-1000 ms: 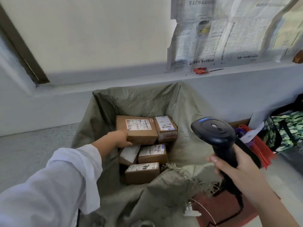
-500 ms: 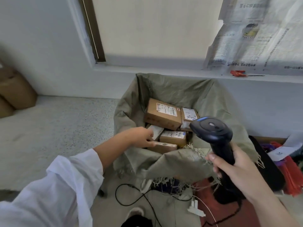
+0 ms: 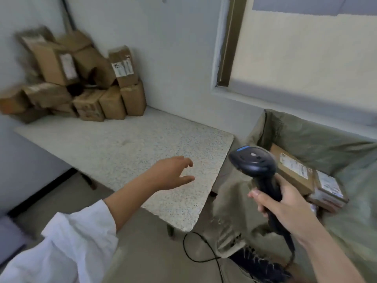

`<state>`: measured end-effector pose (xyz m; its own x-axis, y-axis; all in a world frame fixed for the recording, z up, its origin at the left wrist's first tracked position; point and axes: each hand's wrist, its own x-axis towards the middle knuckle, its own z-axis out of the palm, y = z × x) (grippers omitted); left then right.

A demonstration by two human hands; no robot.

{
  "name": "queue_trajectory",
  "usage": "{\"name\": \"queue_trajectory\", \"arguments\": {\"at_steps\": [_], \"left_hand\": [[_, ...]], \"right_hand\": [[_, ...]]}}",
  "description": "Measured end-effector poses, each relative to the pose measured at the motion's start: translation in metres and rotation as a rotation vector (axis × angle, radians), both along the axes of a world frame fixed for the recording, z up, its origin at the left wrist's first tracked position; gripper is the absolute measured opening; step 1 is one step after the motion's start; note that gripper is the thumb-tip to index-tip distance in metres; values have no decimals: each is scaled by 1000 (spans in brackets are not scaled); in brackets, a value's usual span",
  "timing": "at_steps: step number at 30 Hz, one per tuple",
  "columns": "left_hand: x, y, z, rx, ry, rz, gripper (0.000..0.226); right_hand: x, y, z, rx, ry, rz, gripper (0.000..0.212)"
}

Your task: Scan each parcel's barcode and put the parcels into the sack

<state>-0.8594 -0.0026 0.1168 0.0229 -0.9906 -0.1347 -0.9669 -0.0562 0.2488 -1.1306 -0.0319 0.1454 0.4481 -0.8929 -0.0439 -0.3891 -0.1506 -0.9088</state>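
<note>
My right hand (image 3: pixel 285 203) grips the handle of a black barcode scanner (image 3: pixel 255 166), held upright beside the sack. The olive-green sack (image 3: pixel 306 135) stands open at the right with brown labelled parcels (image 3: pixel 293 168) lying inside it. My left hand (image 3: pixel 173 174) hovers empty over the near part of the speckled table (image 3: pixel 126 148), fingers loosely spread. A pile of several brown cardboard parcels (image 3: pixel 81 78) is stacked in the table's far left corner against the wall, well beyond my left hand.
A black cable (image 3: pixel 204 254) trails across the floor below the table's near corner. A window frame (image 3: pixel 226 48) and sill run along the wall behind the sack. The table's rounded corner (image 3: pixel 187 227) sits close to the sack's left side.
My left hand has let go of the parcel in the sack and swung left over the table. The view has turned left, bringing the parcel pile into sight. My right hand still holds the scanner.
</note>
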Motion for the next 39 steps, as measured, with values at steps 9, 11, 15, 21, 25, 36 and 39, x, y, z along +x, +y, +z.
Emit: {"name": "queue_trajectory", "arguments": {"at_steps": [9, 11, 15, 21, 25, 36, 39], "left_hand": [[177, 97, 12, -100, 2, 257, 49], [211, 116, 14, -113, 8, 306, 49], [267, 146, 16, -146, 28, 403, 49], [341, 160, 12, -165, 51, 528, 49], [396, 148, 9, -176, 48, 564, 49], [547, 79, 6, -170, 27, 579, 52], [581, 66, 3, -185, 26, 585, 51]], "right_hand": [[194, 27, -3, -21, -50, 182, 13], [231, 34, -3, -21, -52, 210, 13], [295, 42, -3, 5, -40, 285, 14], [386, 35, -1, 14, -14, 375, 15], [449, 17, -1, -19, 0, 412, 15], [609, -45, 1, 1, -26, 424, 16], [640, -53, 0, 26, -17, 418, 20]]}}
